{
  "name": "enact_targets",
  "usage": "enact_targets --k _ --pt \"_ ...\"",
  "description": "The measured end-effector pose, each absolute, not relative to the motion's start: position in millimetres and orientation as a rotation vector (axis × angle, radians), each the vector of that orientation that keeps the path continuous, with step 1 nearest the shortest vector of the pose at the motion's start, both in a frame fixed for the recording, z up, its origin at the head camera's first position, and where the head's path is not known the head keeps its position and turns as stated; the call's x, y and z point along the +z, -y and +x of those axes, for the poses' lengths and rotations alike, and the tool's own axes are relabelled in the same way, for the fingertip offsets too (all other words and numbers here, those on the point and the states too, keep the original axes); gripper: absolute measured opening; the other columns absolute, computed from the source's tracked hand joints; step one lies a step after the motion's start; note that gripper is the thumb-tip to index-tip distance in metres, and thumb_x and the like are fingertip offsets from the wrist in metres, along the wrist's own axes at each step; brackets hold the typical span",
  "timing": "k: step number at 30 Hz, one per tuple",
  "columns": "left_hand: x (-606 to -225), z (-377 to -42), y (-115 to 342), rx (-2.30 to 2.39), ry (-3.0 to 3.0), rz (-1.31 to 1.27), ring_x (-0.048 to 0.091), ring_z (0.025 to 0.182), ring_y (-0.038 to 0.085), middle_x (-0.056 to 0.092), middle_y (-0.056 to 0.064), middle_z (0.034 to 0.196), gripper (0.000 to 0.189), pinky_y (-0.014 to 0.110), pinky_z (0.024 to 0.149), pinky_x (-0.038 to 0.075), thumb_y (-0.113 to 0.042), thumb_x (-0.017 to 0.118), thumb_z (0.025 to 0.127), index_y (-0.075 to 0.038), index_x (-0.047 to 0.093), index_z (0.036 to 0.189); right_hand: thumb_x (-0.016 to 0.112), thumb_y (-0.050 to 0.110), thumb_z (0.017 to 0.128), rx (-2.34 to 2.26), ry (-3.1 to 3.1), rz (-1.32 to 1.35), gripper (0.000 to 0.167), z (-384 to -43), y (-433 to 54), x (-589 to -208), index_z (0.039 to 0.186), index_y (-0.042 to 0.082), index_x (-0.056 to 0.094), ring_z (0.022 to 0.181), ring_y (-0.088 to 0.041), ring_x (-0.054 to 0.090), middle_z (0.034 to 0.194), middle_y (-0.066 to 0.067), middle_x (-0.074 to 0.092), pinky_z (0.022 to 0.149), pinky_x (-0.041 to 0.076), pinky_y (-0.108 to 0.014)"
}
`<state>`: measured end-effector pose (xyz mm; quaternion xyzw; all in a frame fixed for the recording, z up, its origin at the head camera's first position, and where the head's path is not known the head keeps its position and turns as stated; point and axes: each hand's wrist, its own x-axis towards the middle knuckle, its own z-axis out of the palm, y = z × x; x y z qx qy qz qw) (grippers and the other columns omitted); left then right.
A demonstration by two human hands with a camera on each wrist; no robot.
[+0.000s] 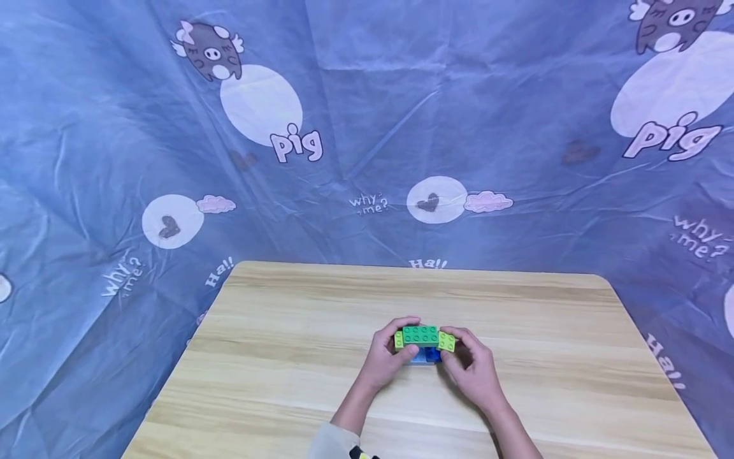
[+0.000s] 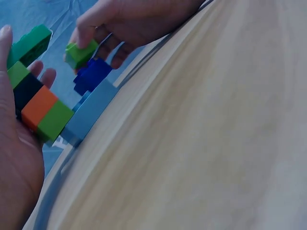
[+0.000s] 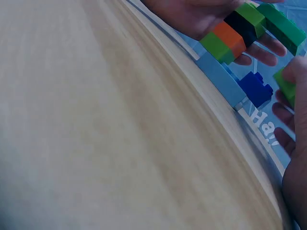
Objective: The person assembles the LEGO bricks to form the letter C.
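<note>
On a light-blue base brick (image 2: pixel 91 115) stands a column of toy building bricks: a lime brick (image 2: pixel 55 122), an orange brick (image 2: pixel 39 108), a black brick (image 2: pixel 27 92) and another lime brick (image 2: pixel 18 73). A long green brick (image 1: pixel 420 335) tops this column and juts out to the right. My left hand (image 1: pixel 383 358) wraps the column, thumb in front, fingers behind. At the base's other end sits a dark-blue brick (image 2: pixel 93 74). My right hand (image 1: pixel 474 373) pinches a separate lime brick (image 1: pixel 446 342) by its sides, over the dark-blue brick and beside the green brick's right end.
The bricks stand on a wood-grain table (image 1: pixel 298 344) with rounded back corners. A blue printed cloth (image 1: pixel 367 127) hangs behind the table and along its sides.
</note>
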<state>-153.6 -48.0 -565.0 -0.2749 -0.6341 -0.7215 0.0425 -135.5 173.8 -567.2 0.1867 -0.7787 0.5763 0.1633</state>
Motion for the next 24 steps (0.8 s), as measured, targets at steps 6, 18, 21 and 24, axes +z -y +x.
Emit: enact_targets --k 6,18,21,24 --pt "-565.3 -150.5 42.9 -2.151 1.96 -0.807 0.072 0.108 0.016 0.068 0.025 0.131 0.034 0.034 0.091 0.062 -0.009 0.069 0.103 -0.003 0.064 0.136 0.078 -0.012 0.084 1.605 2.2 0.616 0.052 -134.8 -174.6 -566.7 0.131 0.008 0.069 0.1 -0.013 0.066 0.12 -0.005 0.072 0.089 0.052 -0.019" --pt "-562.4 -153.1 46.2 -2.149 2.019 -0.806 0.07 0.099 0.011 0.071 0.022 0.119 0.03 0.029 0.084 0.061 -0.009 0.068 0.103 -0.004 0.065 0.133 0.078 -0.012 0.087 1.703 2.143 0.652 0.052 -138.7 -167.4 -565.4 0.135 0.003 0.066 0.095 -0.013 0.067 0.121 -0.008 0.071 0.083 0.056 -0.021" --pt "-561.6 -154.1 47.2 -2.121 2.049 -0.812 0.068 0.097 0.009 0.072 0.02 0.117 0.031 0.027 0.082 0.06 -0.008 0.067 0.102 -0.005 0.065 0.133 0.077 -0.013 0.087 1.719 2.134 0.663 0.052 -138.7 -166.6 -566.4 0.135 0.002 0.066 0.097 -0.013 0.066 0.121 -0.009 0.071 0.085 0.055 -0.021" --pt "-562.6 -154.0 47.4 -2.099 2.077 -0.819 0.068 0.096 0.009 0.072 0.019 0.118 0.032 0.027 0.081 0.059 -0.007 0.067 0.102 -0.005 0.065 0.133 0.076 -0.013 0.088 1.743 2.131 0.669 0.051 -136.9 -167.4 -567.1 0.135 0.002 0.066 0.1 -0.012 0.065 0.12 -0.008 0.07 0.087 0.055 -0.02"
